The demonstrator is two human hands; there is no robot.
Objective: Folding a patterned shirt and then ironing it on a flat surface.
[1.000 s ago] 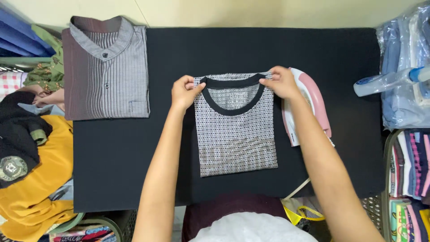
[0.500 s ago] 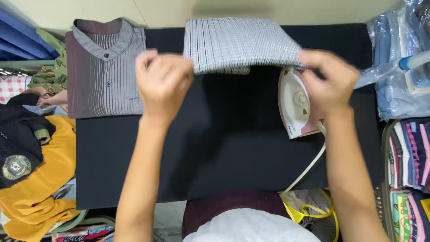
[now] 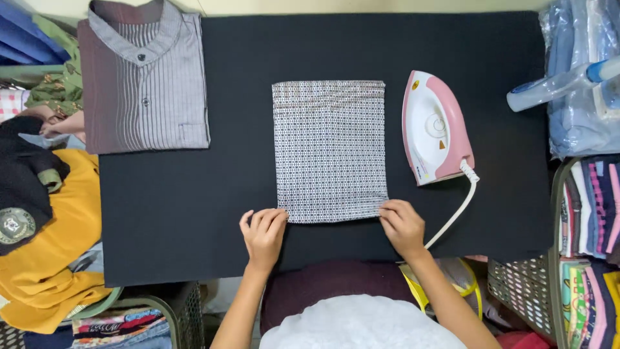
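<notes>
Shirt (image 3: 330, 150), folded into a neat rectangle with a small black-and-white pattern, lies flat near the middle of the black table (image 3: 194, 213), which fills most of what we see. Our hands rest at its near edge: left hand (image 3: 263, 234) sits at the bottom left corner with fingers spread loosely and tips touching the cloth, and right hand (image 3: 402, 226) sits at the bottom right corner, fingers curled down onto the edge; we cannot tell whether either one actually pinches the fabric. At the table's far left corner lies a grey striped shirt (image 3: 143, 77), folded with its band collar up, well apart from ours. Off the left side a yellow garment (image 3: 55, 258) lies heaped, with dark clothes (image 3: 22, 174) on top of it. On the right a plastic-wrapped bundle (image 3: 581, 97) of blue cloth sits at the far corner, and below it a basket (image 3: 526, 287) holds folded striped clothes. Just beside our shirt, to its right, a pink and white iron (image 3: 434, 129) rests on the table, its white cord (image 3: 455, 216) trailing toward our right wrist. A spray bottle (image 3: 555, 84) lies across the bundle.
</notes>
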